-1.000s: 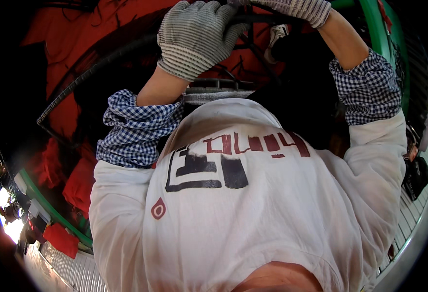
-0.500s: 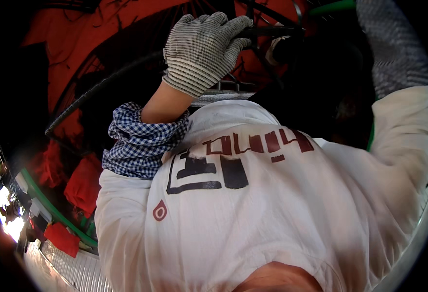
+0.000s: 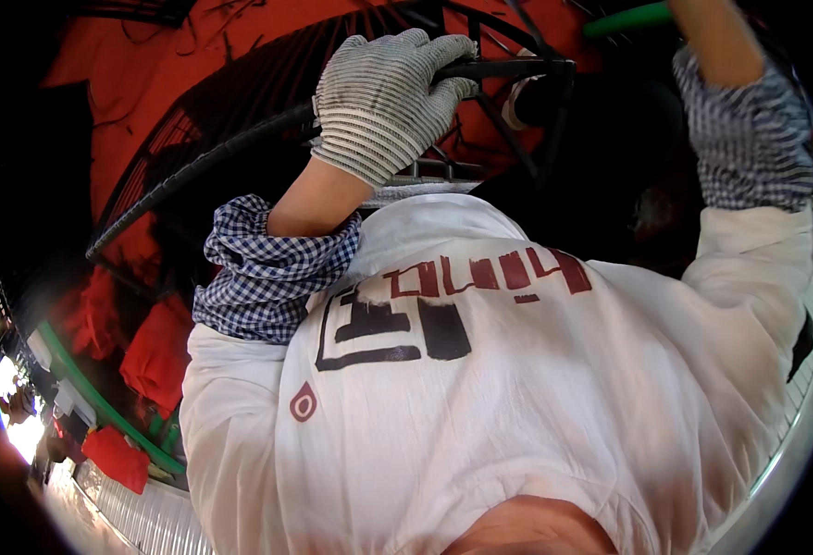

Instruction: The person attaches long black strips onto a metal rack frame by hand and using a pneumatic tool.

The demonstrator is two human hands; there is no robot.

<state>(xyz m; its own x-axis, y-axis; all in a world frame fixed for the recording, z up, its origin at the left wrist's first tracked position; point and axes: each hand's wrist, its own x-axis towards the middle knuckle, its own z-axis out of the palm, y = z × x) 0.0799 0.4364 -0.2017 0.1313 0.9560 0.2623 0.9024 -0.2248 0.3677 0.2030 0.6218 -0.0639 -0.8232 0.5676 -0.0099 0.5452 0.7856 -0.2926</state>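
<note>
My left hand [image 3: 392, 102], in a grey-and-white striped knit glove, is closed round a black bar [image 3: 513, 68] of a dark frame. The fingers curl over the bar, with thumb and forefinger meeting it from either side. From that hand a long, wrapped-looking black rail [image 3: 207, 153] curves down to the left. Thin dark strands [image 3: 272, 69] run close together behind the rail. At the upper right rises my right forearm [image 3: 716, 42], its sleeve cuff in blue-and-white check. The right hand itself lies beyond the top edge, so its fingers and anything in them are hidden.
Red floor covering [image 3: 138, 65] spreads underneath, with thin dark scraps [image 3: 226, 18] scattered on it. A green tube [image 3: 628, 18] crosses at the top right. At lower left are a curved green rail [image 3: 110, 407], a bunched red cloth [image 3: 158, 356] and another red piece [image 3: 117, 457].
My right arm has reached further up, taking the hand out of view and baring the forearm. Strands of the dark frame show more clearly now. My left hand keeps its grip, nearly unmoved.
</note>
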